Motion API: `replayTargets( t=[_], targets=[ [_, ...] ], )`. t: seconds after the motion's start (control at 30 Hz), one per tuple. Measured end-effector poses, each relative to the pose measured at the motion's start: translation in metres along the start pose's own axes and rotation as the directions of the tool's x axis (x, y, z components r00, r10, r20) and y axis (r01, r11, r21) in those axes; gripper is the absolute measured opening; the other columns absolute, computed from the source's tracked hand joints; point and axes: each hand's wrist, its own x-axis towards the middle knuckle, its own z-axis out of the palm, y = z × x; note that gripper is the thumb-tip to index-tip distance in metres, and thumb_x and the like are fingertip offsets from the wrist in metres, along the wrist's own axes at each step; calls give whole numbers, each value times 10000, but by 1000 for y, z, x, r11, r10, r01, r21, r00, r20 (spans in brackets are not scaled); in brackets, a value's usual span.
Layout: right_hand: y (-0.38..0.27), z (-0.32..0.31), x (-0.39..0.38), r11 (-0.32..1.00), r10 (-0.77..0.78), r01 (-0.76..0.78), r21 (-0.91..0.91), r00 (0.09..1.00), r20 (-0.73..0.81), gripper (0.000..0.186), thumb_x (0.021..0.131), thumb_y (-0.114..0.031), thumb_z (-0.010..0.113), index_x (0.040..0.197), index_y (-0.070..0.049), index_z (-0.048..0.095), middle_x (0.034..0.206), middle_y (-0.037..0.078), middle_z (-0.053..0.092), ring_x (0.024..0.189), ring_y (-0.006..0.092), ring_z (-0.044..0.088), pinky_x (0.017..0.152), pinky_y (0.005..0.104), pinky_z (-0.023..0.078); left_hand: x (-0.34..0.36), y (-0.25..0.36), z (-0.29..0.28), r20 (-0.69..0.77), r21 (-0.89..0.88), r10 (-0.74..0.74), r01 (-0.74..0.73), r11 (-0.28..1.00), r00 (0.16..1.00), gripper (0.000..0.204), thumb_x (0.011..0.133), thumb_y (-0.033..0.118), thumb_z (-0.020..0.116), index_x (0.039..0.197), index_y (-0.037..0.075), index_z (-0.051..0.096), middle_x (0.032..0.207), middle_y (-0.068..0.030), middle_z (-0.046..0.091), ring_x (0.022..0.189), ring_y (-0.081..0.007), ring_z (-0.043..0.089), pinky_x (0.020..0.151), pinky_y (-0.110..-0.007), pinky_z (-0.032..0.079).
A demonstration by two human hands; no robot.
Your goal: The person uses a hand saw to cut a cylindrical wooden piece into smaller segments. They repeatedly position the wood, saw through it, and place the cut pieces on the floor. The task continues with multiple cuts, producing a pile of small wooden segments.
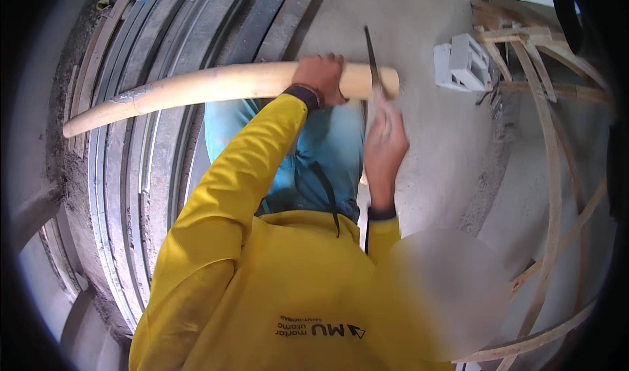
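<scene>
A thick pale bamboo pole point(216, 82) runs crosswise in front of my knees, its narrower end at the far left. My left hand point(321, 79) is wrapped over the pole near its right end and presses on it. Across that end lies a long, narrow dark blade, seen almost edge-on; it looks like a handsaw point(372, 56), though its teeth cannot be made out. Slightly blurred, my right hand point(386, 138) is closed around its handle, just on the near side of the pole. The handle itself is mostly hidden by the fingers.
Long metal bars and planks point(177, 50) lie side by side on the left, partly under the pole. At the right, a white block with openings point(468, 63) sits on the concrete floor point(413, 17). Beyond it stands a wooden frame point(547, 122) of thin battens.
</scene>
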Motion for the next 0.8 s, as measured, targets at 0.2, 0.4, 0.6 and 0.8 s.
replayTargets(
  t=[0.2, 0.4, 0.6, 0.8],
  targets=[
    [-30, -20, -33, 982, 184, -183, -47, 983, 4, 257, 1018, -5, 568, 1251, 31, 671, 1184, 218, 731, 1085, 293, 720, 968, 372, 531, 10, -8, -7, -70, 18, -17, 18, 1000, 997, 787, 583, 555, 882, 1127, 31, 663, 1055, -190, 737, 971, -385, 743, 855, -476, 594],
    [-3, -11, 5, 985, 86, -88, -150, 996, -22, 313, 1015, -4, 555, 1305, -43, 664, 1127, 225, 735, 961, 257, 749, 831, 395, 568, 9, 10, 10, -138, -2, 6, -6, 1000, 990, 774, 596, 559, 864, 1115, 23, 657, 1044, -188, 733, 945, -393, 742, 823, -489, 596],
    [-30, -25, -39, 993, 80, -82, -85, 996, -27, 282, 1011, 4, 553, 1264, -28, 675, 1144, 242, 735, 1005, 342, 753, 843, 409, 567, 11, -9, -5, -100, 20, -11, 13, 1000, 995, 760, 590, 560, 862, 1096, 31, 660, 1037, -196, 734, 952, -400, 738, 846, -500, 591],
    [-14, -11, 16, 982, 145, -141, -128, 989, 23, 298, 1004, 40, 525, 1268, 11, 661, 1248, 237, 721, 1154, 338, 727, 960, 395, 569, 9, 7, 1, -58, 17, -31, 32, 999, 998, 779, 572, 576, 875, 1097, 37, 673, 1085, -197, 742, 977, -388, 743, 867, -482, 594]
  ],
)
